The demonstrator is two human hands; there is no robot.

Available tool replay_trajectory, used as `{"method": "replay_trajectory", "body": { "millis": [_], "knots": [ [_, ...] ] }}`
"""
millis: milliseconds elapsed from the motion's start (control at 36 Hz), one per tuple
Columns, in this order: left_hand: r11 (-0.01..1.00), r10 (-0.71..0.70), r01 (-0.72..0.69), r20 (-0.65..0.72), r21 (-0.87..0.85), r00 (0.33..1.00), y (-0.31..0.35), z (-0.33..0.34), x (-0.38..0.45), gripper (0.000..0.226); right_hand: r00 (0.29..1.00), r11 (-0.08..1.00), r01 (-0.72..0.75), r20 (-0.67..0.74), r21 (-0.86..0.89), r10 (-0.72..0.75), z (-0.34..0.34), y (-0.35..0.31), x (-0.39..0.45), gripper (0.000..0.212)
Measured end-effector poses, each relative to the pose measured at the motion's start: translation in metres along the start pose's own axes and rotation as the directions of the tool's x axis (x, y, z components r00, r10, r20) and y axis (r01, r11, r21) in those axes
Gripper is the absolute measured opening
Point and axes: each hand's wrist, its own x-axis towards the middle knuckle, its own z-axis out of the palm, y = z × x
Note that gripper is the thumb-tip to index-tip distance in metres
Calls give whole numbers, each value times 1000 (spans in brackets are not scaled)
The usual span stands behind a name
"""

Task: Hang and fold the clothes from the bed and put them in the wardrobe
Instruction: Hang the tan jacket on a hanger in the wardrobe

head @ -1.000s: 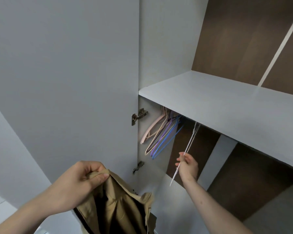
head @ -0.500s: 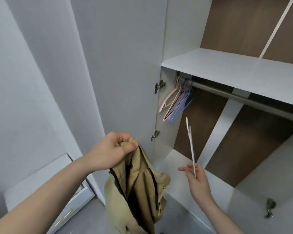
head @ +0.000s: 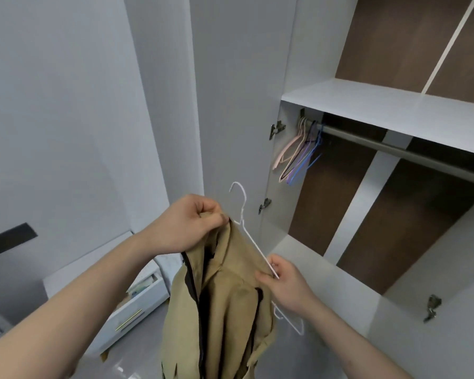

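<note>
Head: jacket (head: 225, 296) between both grips.

Two hands are in view: the left hand (head: 192, 222) and the right hand (head: 288, 285). One tan jacket (head: 222, 310). One white wire hanger (head: 253, 248) off the rail. On the single wardrobe rail (head: 394, 149) hang about five coloured hangers (head: 298, 157), though they overlap too closely for a sure count. One white shelf (head: 381, 105). Three door hinges (head: 276, 129) show. One open drawer (head: 137, 305).
</note>
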Motion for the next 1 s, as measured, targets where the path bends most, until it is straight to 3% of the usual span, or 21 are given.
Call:
{"method": "replay_trajectory", "body": {
  "millis": [111, 250, 306, 389, 444, 500, 528, 583, 639, 722, 778, 889, 1000],
  "knots": [
    [998, -18, 19, -3, 62, 1000, -23, -18, -29, 20, 997, 998, 33, -67, 50, -29, -8, -11, -11, 24],
    [933, -127, 104, 43, 343, 991, -67, -16, -69, 43, 988, 974, 101, -132, 204, -75, -20, -35, -24, 13],
    [912, -218, 195, 23, 362, 976, -86, -1, -82, 48, 990, 964, 118, -107, 238, -95, -19, -48, -29, 28],
    [906, -345, 334, -3, 260, 938, -113, 24, -96, 55, 993, 961, 110, -63, 255, -97, -16, -58, -38, 29],
    [912, -410, 409, 2, 34, 912, -127, 43, -104, 47, 994, 960, 101, -59, 263, -89, -20, -61, -46, 27],
    [833, -486, 473, 28, -286, 873, -134, 66, -112, 32, 994, 957, 105, -59, 270, -92, -28, -65, -54, 27],
    [763, -511, 475, 41, -438, 859, -137, 79, -115, 40, 994, 956, 104, -54, 274, -93, -33, -67, -58, 26],
    [676, -530, 450, 38, -584, 847, -127, 97, -118, 50, 995, 964, 100, -46, 246, -91, -46, -67, -65, 25],
    [705, -510, 415, -4, -574, 860, -107, 105, -115, 50, 994, 979, 103, -43, 178, -97, -60, -67, -71, 27],
    [873, -371, 297, -132, -387, 919, -66, 106, -105, 52, 995, 990, 98, -24, 99, -96, -87, -61, -78, 27],
    [936, -287, 214, -254, -279, 924, -35, 100, -95, 45, 995, 995, 98, -34, 26, -97, -107, -55, -80, 26],
    [978, -155, 71, -452, -197, 879, 20, 75, -71, 37, 992, 986, 95, -68, -137, -105, -142, -40, -89, 33],
    [1000, -9, 8, -504, -4, 864, 69, 68, -48, 36, 996, 986, 69, -44, -153, -77, -156, -26, -101, 30]
  ]
}}
